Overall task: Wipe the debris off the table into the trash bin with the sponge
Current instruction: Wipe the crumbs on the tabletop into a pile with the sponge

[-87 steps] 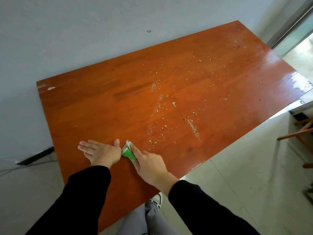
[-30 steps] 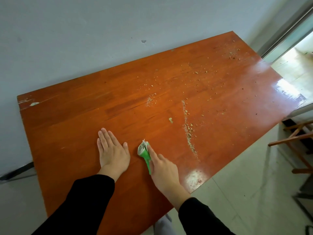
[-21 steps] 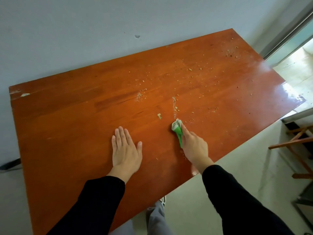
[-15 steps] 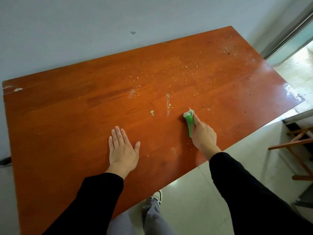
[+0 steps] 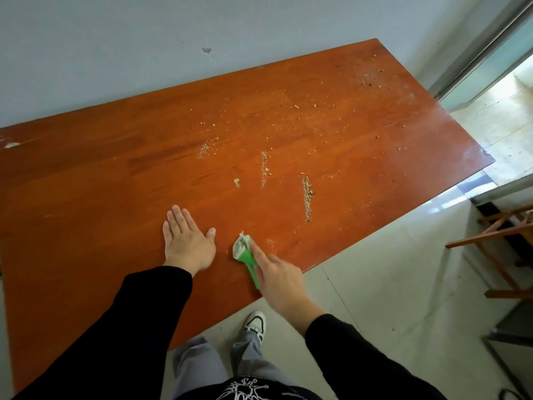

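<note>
My right hand (image 5: 277, 277) presses a green sponge (image 5: 245, 252) flat on the reddish-brown wooden table (image 5: 86, 197), close to the near edge. My left hand (image 5: 187, 243) lies palm down with fingers spread, just left of the sponge and apart from it. Pale crumbs lie on the table: a swept line (image 5: 307, 197) right of the sponge, a thinner line (image 5: 263, 168) farther back, one loose piece (image 5: 236, 182), a small patch (image 5: 271, 242) beside the sponge, and scattered bits (image 5: 372, 79) toward the far right corner. No trash bin is in view.
The table stands against a grey-blue wall (image 5: 144, 39). A wooden chair frame (image 5: 496, 229) stands on the tiled floor (image 5: 389, 298) to the right, near a glass door (image 5: 490, 62). My legs and shoe (image 5: 255, 323) are below the table's near edge.
My right hand has pulled the sponge back left and toward the near edge, leaving a fresh line of crumbs on the right. My left hand stayed flat in about the same place.
</note>
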{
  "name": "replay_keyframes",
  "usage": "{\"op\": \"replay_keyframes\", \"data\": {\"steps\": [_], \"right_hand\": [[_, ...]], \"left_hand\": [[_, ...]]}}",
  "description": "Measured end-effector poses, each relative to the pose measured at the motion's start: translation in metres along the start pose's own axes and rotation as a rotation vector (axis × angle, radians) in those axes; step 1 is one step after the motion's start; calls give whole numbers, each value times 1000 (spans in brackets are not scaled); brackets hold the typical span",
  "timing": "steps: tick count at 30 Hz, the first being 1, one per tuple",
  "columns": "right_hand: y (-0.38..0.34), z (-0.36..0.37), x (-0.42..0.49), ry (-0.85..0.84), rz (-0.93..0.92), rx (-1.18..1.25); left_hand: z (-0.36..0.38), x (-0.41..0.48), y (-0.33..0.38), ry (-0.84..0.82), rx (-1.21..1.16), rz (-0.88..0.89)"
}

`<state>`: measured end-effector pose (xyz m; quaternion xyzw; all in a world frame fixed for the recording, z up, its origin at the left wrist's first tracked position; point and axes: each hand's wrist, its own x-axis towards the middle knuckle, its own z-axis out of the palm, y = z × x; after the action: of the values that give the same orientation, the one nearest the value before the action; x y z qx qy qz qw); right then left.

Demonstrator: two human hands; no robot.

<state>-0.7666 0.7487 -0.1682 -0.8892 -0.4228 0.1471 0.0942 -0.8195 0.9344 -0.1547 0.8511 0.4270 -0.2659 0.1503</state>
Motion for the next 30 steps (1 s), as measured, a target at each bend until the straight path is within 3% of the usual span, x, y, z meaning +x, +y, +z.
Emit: {"op": "replay_keyframes", "data": {"steps": [9,15,18,24,30], "right_hand": [[110,-48,23,54,247,-114],[131,-70,44,144,405,-95],[105,-67,45,225,278,65],[15,-34,61,102,-30,98],[-1,-30,110,-25,-67,-5]], "left_hand": [[-3,-3,2,-26,20,-7],[-3,-1,2,-26,13,-14],[-3,-1,4,-31,-3,-21],[0,2,4,-9,-33,-31],[6,6,-4,35,-74,8]]}}
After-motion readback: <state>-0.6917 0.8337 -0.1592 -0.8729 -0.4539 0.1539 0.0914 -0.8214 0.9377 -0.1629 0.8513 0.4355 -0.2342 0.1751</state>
